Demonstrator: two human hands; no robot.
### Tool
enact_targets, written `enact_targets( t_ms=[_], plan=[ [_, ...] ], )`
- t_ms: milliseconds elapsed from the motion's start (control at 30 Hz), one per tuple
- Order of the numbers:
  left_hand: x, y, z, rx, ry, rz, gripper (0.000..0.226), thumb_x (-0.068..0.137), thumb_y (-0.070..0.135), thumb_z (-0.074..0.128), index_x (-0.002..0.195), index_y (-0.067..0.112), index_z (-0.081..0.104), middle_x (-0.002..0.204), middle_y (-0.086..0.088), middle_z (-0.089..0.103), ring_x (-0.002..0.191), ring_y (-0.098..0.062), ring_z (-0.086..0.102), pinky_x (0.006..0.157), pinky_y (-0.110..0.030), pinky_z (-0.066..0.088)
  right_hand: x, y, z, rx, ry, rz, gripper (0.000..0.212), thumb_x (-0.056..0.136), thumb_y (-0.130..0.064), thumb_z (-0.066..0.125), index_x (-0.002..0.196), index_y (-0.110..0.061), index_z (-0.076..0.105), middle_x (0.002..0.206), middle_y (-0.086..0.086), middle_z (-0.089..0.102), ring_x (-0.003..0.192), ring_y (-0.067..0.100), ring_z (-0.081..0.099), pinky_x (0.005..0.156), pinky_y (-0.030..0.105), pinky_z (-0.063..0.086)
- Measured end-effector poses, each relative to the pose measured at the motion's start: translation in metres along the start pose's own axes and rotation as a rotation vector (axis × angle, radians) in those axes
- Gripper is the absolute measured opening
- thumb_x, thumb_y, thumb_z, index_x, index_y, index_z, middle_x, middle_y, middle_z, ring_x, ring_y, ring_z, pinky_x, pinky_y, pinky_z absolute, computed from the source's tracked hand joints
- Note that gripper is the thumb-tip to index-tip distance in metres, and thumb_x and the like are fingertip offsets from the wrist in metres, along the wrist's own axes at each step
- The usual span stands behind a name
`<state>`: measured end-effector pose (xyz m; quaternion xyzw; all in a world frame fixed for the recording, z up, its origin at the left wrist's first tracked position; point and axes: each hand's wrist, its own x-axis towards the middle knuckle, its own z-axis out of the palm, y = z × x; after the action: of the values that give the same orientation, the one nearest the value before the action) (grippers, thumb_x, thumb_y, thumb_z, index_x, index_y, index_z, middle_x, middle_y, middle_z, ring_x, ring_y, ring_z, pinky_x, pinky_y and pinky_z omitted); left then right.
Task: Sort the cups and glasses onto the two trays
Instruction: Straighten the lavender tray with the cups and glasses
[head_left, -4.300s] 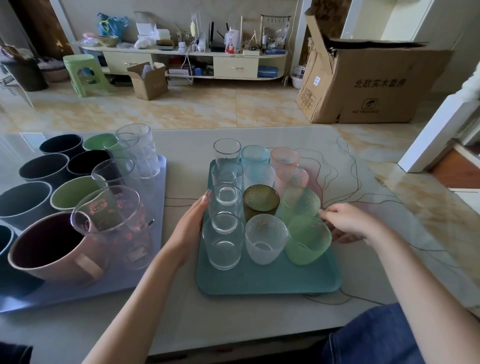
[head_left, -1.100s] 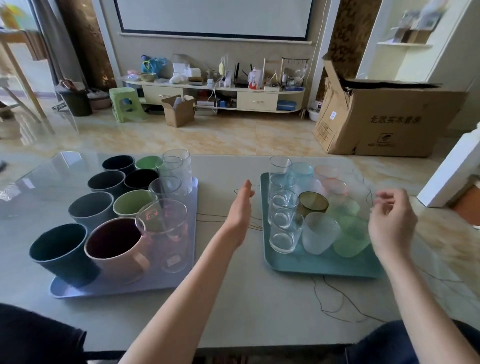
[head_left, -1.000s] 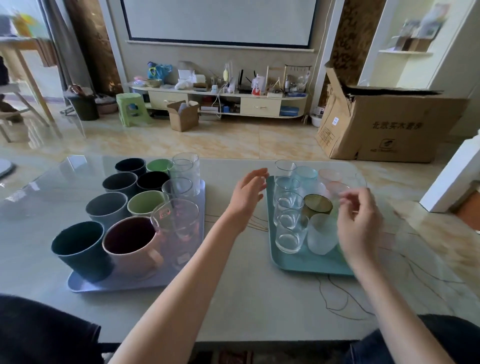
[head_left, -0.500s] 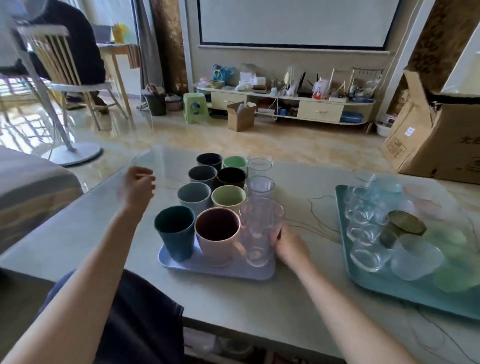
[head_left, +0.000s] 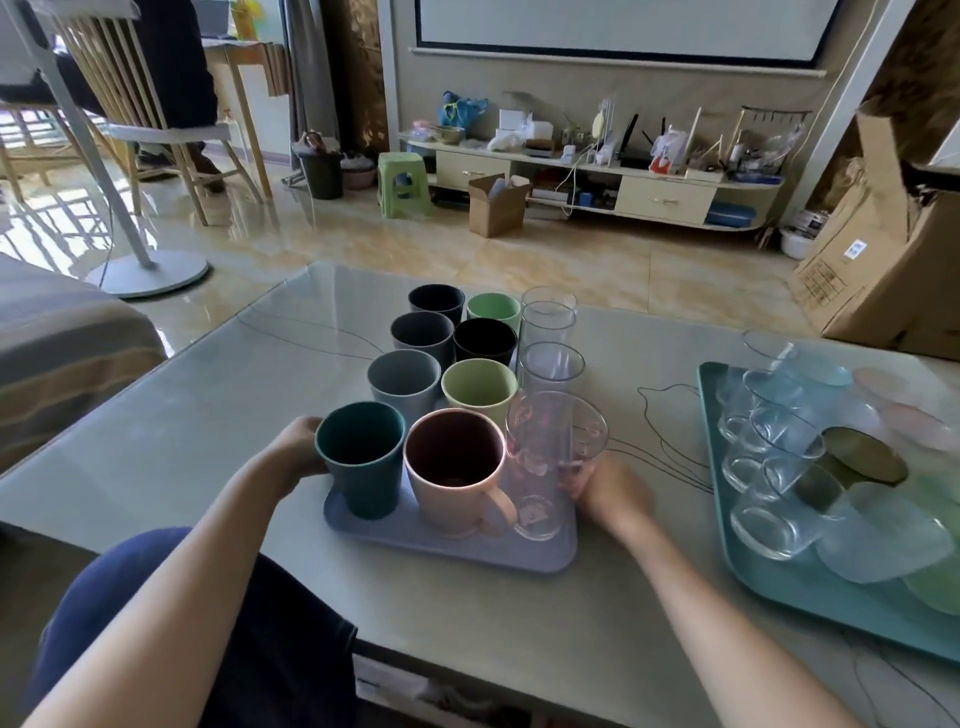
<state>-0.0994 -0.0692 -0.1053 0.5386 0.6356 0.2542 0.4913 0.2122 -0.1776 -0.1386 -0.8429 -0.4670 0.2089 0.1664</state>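
The left hand (head_left: 293, 449) is at the left edge of the blue tray (head_left: 447, 543), and the teal cup (head_left: 361, 457) hides its fingers, so I cannot tell if they grip the tray or only touch it. The right hand (head_left: 608, 491) is at the right edge of the same tray, just beside the printed glass (head_left: 550, 462); its fingers are seen through the glass, and I cannot tell what they hold.

Between the two hands, on the near end of the tray, stand the teal cup, the pink mug (head_left: 457, 470) with its handle toward the person, and the printed glass, in one row. Beyond them on the tray are grey, light green and dark cups in two columns, and a column of tall clear glasses (head_left: 550, 364) on the right-hand side.

To the right of the right hand, well apart from it, the teal tray (head_left: 717, 457) lies on the counter (head_left: 208, 431). It carries small clear glasses, a dark green glass (head_left: 857, 460), and frosted, green, blue and pink ones.
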Motion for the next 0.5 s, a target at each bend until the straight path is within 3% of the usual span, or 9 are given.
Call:
enact_targets(
  t_ms=[133,267,400,500],
  plan=[
    [-0.005,0.002,0.025,-0.015,-0.038,0.047,0.017,0.079,-0.015,0.057,0.08,0.001,0.061,0.071,-0.008,0.057,0.063,-0.017,0.05,0.039,-0.012,0.045,-0.006,0.023,-0.01,0.019,0.007,0.013,0.036,0.081,-0.051,0.056,0.101,-0.024,0.069,0.106,0.006,0.07,0.097,0.027,0.065,0.083,0.033,0.05],
    [-0.009,0.006,0.053,-0.011,-0.083,0.108,0.027,0.079,-0.016,0.054,0.069,0.009,0.061,0.068,-0.007,0.056,0.067,-0.018,0.049,0.052,-0.018,0.045,-0.016,0.052,-0.022,0.051,0.038,0.058,0.027,0.084,-0.043,0.057,0.094,-0.021,0.069,0.101,0.004,0.07,0.095,0.027,0.064,0.08,0.032,0.049],
    [-0.01,0.008,0.073,0.01,-0.154,0.175,0.032,0.078,-0.017,0.053,0.066,0.011,0.061,0.059,0.0,0.06,0.062,-0.013,0.049,0.043,-0.007,0.043,-0.015,0.075,-0.028,0.148,0.067,0.094,0.034,0.073,-0.048,0.061,0.097,-0.024,0.069,0.104,0.005,0.07,0.098,0.029,0.065,0.086,0.04,0.051],
    [-0.009,0.014,0.072,0.06,-0.209,0.195,0.029,0.079,-0.013,0.059,0.066,0.012,0.063,0.055,0.004,0.061,0.064,-0.015,0.052,0.045,-0.008,0.045,-0.009,0.087,-0.026,0.161,0.036,0.067,0.033,0.069,-0.043,0.064,0.092,-0.019,0.069,0.093,0.005,0.071,0.09,0.029,0.067,0.083,0.042,0.054]
  ],
)
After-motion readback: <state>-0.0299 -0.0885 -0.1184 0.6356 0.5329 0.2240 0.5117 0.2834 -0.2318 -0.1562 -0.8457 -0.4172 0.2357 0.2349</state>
